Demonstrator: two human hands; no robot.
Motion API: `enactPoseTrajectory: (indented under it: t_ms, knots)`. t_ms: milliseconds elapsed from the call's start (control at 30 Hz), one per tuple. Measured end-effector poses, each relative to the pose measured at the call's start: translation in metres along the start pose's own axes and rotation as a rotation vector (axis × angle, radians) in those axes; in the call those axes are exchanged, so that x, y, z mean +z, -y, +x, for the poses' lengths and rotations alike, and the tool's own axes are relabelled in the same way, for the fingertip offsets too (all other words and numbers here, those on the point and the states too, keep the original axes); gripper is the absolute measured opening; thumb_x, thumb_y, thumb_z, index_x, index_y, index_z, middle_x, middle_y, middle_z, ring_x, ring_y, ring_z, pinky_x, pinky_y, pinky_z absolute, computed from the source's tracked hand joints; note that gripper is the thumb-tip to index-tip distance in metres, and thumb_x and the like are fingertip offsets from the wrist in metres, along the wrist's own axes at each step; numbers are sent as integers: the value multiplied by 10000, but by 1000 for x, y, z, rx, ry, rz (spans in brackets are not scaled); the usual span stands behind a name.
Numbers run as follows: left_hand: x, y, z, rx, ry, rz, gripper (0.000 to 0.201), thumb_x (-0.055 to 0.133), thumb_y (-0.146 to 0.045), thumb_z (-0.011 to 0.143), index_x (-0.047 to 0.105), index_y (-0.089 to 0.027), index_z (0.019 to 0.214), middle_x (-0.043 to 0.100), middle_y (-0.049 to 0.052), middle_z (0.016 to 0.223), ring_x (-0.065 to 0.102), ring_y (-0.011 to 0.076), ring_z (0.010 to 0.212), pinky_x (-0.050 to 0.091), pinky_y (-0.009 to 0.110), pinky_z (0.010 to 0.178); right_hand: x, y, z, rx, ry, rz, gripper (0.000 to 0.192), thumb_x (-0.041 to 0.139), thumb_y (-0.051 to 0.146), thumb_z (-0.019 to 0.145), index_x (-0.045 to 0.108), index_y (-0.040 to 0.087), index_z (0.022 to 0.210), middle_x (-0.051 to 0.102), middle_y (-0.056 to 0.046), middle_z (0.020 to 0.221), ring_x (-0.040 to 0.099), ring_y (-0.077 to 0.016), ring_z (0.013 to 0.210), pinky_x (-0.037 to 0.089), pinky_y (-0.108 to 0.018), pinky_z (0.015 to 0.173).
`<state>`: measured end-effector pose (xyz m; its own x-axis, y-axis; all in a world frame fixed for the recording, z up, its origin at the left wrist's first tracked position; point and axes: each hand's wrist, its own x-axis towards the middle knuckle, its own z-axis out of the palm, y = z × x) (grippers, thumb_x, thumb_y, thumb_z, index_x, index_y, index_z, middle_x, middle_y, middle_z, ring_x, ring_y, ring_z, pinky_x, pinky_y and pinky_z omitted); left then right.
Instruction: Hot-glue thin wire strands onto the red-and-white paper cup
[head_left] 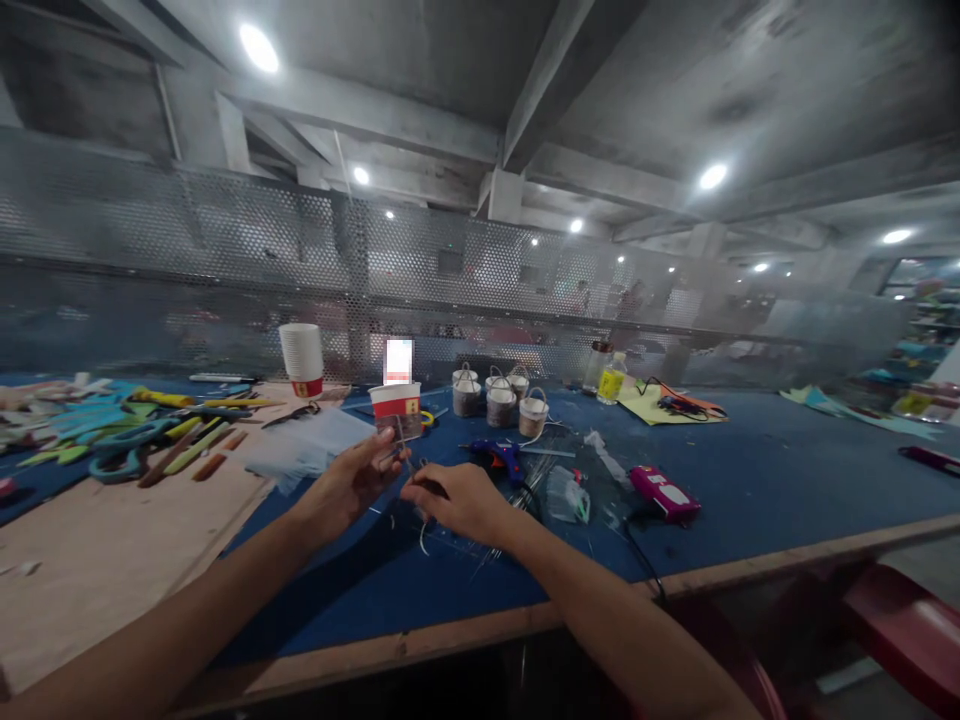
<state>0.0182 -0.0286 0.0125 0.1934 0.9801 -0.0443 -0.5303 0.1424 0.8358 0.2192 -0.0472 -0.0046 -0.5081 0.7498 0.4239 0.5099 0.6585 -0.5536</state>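
A paper cup [395, 402] with a white rim and a red band is in my left hand [358, 478], whose fingers close around its lower part. Brown material, apparently cord, wraps that lower part. Just to the right, my right hand [459, 497] is pinched on a thin cord close to the base of the cup. A pale curled strip [424, 540] hangs or lies below its fingertips; which of the two I cannot tell. Yellow scissor handles [427, 420] show partly behind the cup.
Several small cups with handles [500, 407] stand behind a blue glue gun [499, 457]. A stack of paper cups [301, 355] is at the back left, near scissors and markers. To the right lie a magenta device [664, 494] and a yellow-labelled bottle [613, 380].
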Motion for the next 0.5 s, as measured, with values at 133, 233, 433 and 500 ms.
enactPoseTrajectory:
  t_ms: [133,233,433,500]
  knots:
    - [0,-6,2,6,-17,-72,31,723,-144,928,735,-148,900,749,42,753,671,105,571,588,170,563,-7,5,-4,2,73,-17,362,571,527,1037,782,249,941,712,18,626,678,-155,626,370,-231,614]
    - [-2,-9,6,18,-15,-125,68,683,-140,953,722,-136,899,773,92,837,709,118,607,623,178,600,-11,9,-8,-29,84,-47,361,577,536,1032,794,253,974,734,14,673,681,-153,642,377,-229,623]
    - [-5,-21,12,49,-128,-246,76,656,-83,956,681,-135,907,761,82,859,728,119,629,606,144,538,-8,19,-17,-174,130,-166,298,618,510,1015,810,282,1021,797,-3,862,713,-161,760,390,-226,654]
    - [-5,-27,11,35,-150,-303,73,625,-80,976,662,-130,937,746,71,835,685,93,561,580,126,489,-8,23,-20,-199,170,-185,288,634,507,1006,814,282,1004,792,2,833,712,-159,753,384,-224,641]
